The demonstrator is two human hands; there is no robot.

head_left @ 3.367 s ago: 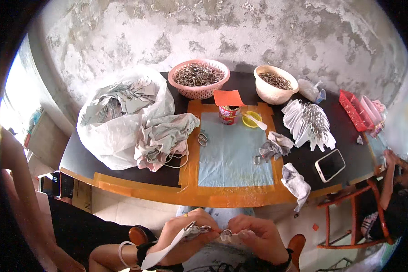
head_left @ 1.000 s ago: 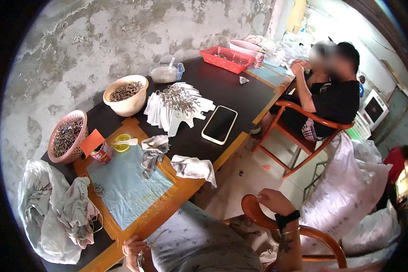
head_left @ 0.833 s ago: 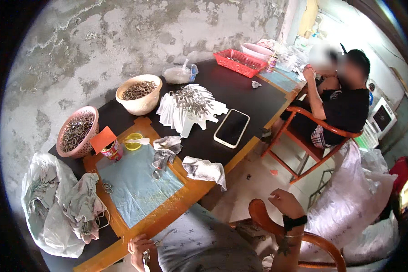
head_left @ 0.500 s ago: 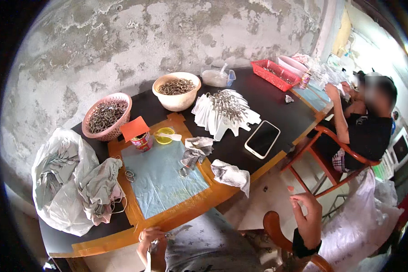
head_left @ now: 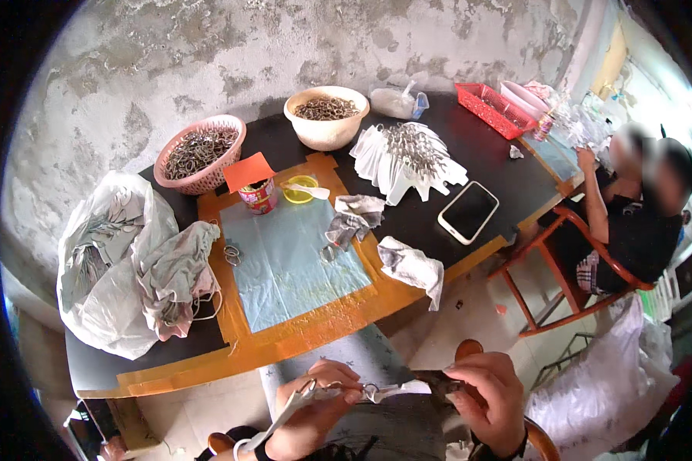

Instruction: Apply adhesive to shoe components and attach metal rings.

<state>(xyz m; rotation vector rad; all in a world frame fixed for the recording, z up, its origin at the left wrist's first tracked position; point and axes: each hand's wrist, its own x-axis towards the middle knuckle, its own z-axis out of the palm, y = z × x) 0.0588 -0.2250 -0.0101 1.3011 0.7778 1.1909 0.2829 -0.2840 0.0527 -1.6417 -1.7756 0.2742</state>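
Above my lap, my left hand (head_left: 319, 407) is closed on a white strip (head_left: 407, 387) with a small metal ring (head_left: 370, 392). The strip's tapered end sticks out to the right, and a longer white piece lies along the hand toward the wrist. My right hand (head_left: 490, 396) is just right of that end, apart from it, with thumb and curled fingers spaced and nothing visible between them. On the table ahead is a blue sheet (head_left: 284, 269) edged with brown tape. Loose metal rings (head_left: 232, 255) lie at its left, beside a crumpled grey cloth (head_left: 354, 219) farther right.
A pink basket (head_left: 231, 157) and a cream bowl (head_left: 327, 127) hold metal rings. Near them are a red cup (head_left: 260, 201), a yellow dish (head_left: 300, 190), fanned white strips (head_left: 407, 161), a phone (head_left: 469, 213) and a plastic bag (head_left: 115, 269). A person (head_left: 638, 230) sits at right.
My left hand has risen and moved right, bringing the white strip with its ring into plain sight. My right hand has moved lower and left, toward it. The view has shifted.
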